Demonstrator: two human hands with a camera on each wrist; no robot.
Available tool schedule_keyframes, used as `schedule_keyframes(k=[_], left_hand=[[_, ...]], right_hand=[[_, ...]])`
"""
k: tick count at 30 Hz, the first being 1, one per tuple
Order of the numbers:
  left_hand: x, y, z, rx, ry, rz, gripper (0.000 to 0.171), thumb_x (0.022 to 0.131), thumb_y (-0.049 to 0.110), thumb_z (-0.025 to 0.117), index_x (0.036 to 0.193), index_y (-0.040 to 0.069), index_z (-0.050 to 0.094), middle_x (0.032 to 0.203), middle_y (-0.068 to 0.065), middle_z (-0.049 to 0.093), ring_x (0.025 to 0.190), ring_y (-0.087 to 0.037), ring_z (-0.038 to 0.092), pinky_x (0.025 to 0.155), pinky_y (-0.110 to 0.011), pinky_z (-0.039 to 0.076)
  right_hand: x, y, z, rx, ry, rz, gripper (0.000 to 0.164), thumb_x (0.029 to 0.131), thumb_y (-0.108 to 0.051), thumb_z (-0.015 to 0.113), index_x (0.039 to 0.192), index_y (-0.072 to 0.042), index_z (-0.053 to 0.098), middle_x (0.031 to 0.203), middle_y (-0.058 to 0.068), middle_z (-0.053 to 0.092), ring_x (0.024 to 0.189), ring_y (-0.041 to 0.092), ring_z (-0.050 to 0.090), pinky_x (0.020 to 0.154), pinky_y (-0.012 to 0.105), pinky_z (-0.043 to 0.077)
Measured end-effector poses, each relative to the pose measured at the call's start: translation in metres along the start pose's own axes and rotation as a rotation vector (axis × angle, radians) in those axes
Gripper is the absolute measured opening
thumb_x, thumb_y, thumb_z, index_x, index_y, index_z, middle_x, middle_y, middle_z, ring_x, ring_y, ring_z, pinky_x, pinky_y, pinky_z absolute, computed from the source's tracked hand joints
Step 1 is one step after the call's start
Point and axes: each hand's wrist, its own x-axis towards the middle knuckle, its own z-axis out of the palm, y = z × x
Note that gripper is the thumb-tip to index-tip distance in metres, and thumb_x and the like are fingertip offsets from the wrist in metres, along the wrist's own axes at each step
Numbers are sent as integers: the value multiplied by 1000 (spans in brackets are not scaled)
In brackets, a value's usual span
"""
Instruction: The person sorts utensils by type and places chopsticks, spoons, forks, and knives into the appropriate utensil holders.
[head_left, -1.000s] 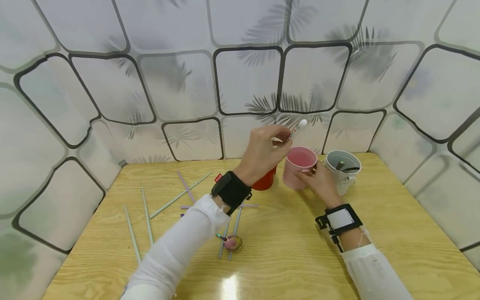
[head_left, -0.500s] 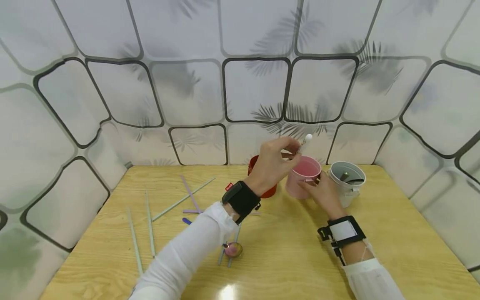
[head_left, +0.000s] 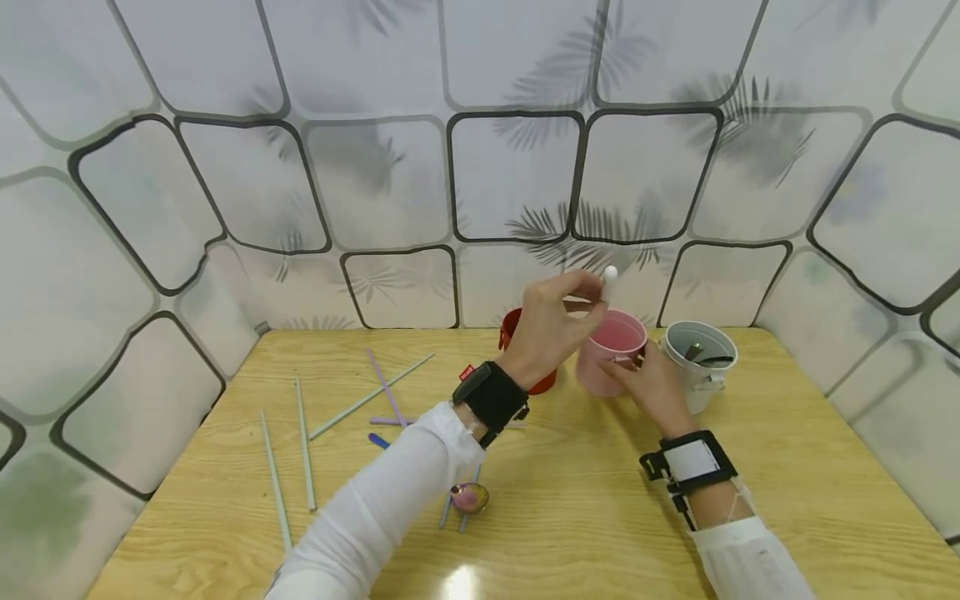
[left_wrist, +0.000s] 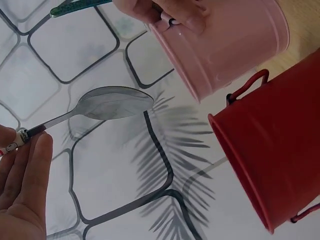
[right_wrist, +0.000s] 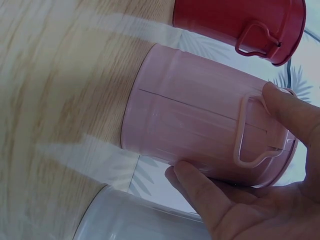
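Observation:
My left hand pinches a spoon by its patterned handle. The metal bowl points down and the white handle end points up, close over the pink bucket. On the pink bucket's near side, my right hand holds it by the rim. Its thumb lies at the bucket's small wire handle, while other fingers touch the side wall. A red bucket stands left of the pink one, partly covered by my left hand in the head view.
Right of the pink bucket stands a white bucket with utensils in it. Several pale green sticks and purple sticks lie on the left. A colourful spoon lies near the table's middle, partly under my left sleeve.
The spoon in my left hand has turned from a slant to nearly upright. My right hand stays at the pink bucket. The head view has tilted slightly.

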Motion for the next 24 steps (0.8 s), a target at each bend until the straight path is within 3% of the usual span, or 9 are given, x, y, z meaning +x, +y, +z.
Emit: schedule_keyframes(k=[11, 15, 24], left_hand=[[-2, -9, 11, -38, -24, -114, 18, 92, -7, 70, 110, -5, 69, 105, -17, 73, 100, -21, 71, 86, -29, 61], [-5, -11, 14, -30, -44, -147, 17, 93, -5, 70, 110, -3, 69, 106, -16, 74, 100, -18, 71, 85, -22, 59], [-9, -15, 20, -13, -58, -137, 17, 93, -3, 72, 110, -3, 69, 108, -15, 74, 101, -17, 71, 86, -16, 56]], right_hand=[[-1, -1, -4, 29, -17, -30, 72, 97, -20, 75, 150, 11, 37, 145, 34, 49, 132, 46, 51, 110, 56, 45], [-1, -2, -5, 19, -21, -24, 74, 97, -21, 75, 151, 12, 36, 146, 35, 48, 134, 48, 50, 110, 57, 45], [-1, -2, -3, -18, -16, -37, 74, 97, -22, 74, 151, 12, 36, 145, 36, 48, 132, 49, 52, 109, 57, 46]])
